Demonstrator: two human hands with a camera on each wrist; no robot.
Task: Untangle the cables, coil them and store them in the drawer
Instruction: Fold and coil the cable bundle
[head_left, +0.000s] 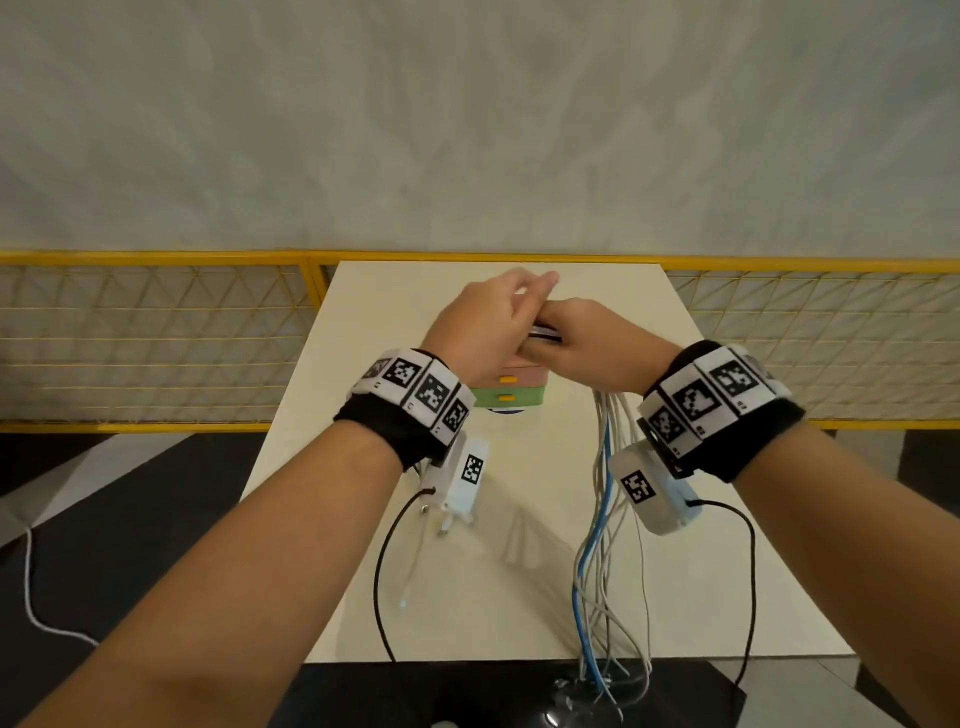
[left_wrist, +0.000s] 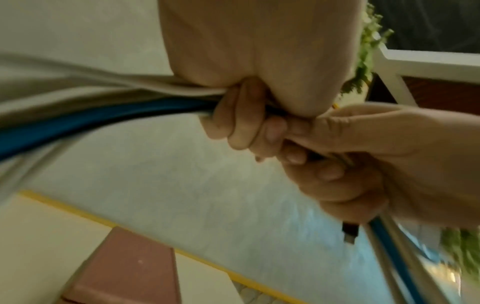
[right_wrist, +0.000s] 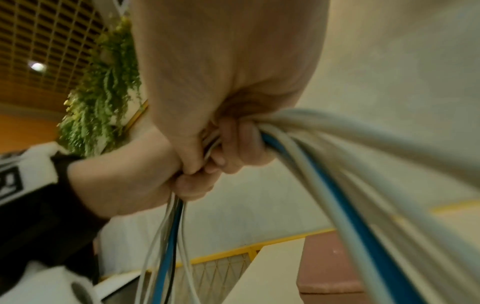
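A bundle of grey, white and blue cables hangs from my hands down past the table's front edge. My left hand and right hand meet above the small drawer unit, whose pink and green drawers are closed. In the left wrist view, my left hand curls round the cables, and my right hand grips them just beside it. A black connector sticks out below. The right wrist view shows my right hand fisted on the bundle, touching my left hand.
The cream table is narrow, with a yellow mesh fence behind and beside it. A thin white cable with a plug lies on the table under my left wrist. Dark floor lies on both sides.
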